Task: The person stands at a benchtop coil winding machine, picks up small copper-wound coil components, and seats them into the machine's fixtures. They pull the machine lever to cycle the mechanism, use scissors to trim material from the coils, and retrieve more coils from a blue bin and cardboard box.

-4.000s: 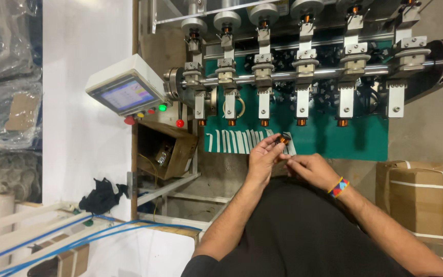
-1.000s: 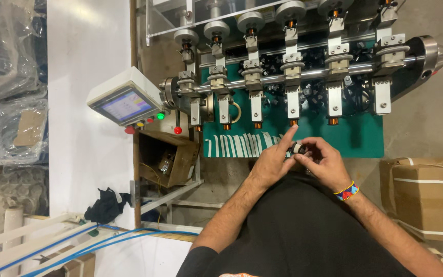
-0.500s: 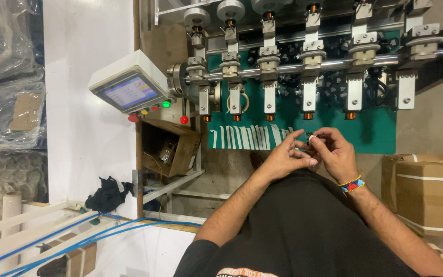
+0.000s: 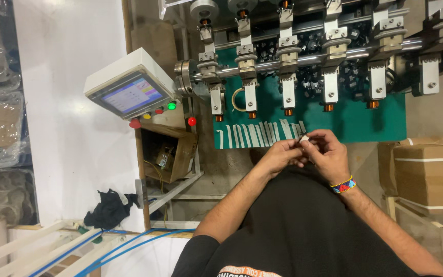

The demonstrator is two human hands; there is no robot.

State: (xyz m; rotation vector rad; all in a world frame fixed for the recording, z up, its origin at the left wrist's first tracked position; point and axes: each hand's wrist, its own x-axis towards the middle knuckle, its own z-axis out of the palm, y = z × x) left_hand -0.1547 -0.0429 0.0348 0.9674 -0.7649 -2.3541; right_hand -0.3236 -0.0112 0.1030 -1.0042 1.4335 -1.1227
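My left hand (image 4: 279, 155) and my right hand (image 4: 326, 154) meet in front of my chest, both pinching one small pale part (image 4: 303, 139) between the fingertips. A beaded band sits on the right wrist. Just beyond the hands lies a green mat (image 4: 355, 125) with a row of white tape strips (image 4: 260, 134) stuck along its near edge. Above it runs a winding machine (image 4: 303, 51) with several metal spindle heads, some carrying copper coils (image 4: 328, 107).
A control box with a lit touch screen (image 4: 129, 95) and coloured buttons stands at the left. Below it an open cardboard box (image 4: 173, 151) holds parts. A strapped carton (image 4: 431, 172) sits at the right. A black cloth (image 4: 109, 208) lies on a white frame with blue hoses.
Four seconds ago the hands were at the mat's edge by the tape strips. Since then they have stayed joined on the small part, with the head view shifting slightly.
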